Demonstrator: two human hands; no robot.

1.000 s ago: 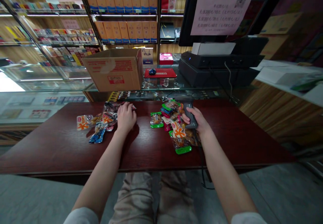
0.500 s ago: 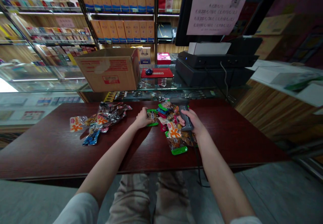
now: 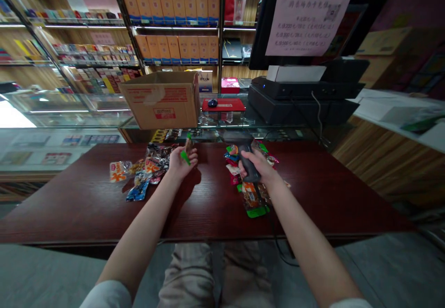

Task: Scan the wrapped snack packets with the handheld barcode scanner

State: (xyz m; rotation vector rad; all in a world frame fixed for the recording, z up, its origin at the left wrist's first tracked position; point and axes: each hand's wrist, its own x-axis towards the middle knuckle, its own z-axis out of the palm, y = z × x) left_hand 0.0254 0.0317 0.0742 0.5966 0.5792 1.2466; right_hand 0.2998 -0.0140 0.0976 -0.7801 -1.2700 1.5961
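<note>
My left hand (image 3: 181, 162) is closed on a small green-edged snack packet (image 3: 187, 152), lifted just above the dark red table (image 3: 208, 201) near its middle. My right hand (image 3: 259, 168) grips a dark handheld barcode scanner (image 3: 247, 161), its head turned toward the packet. Under and around the right hand lies a pile of snack packets (image 3: 252, 192) with green and orange wrappers. A second heap of snack packets (image 3: 142, 173) lies to the left of my left hand.
A cardboard box (image 3: 162, 99) stands on the glass counter (image 3: 69, 113) behind the table. A black register with a screen and paper notice (image 3: 302, 95) is at the back right, beside a red mouse pad (image 3: 222, 105). Shelves of goods fill the background.
My left hand went from the left heap to the right pile, took a green packet, and now holds it up at the table's middle. The right hand lifted the scanner and turned it leftward.
</note>
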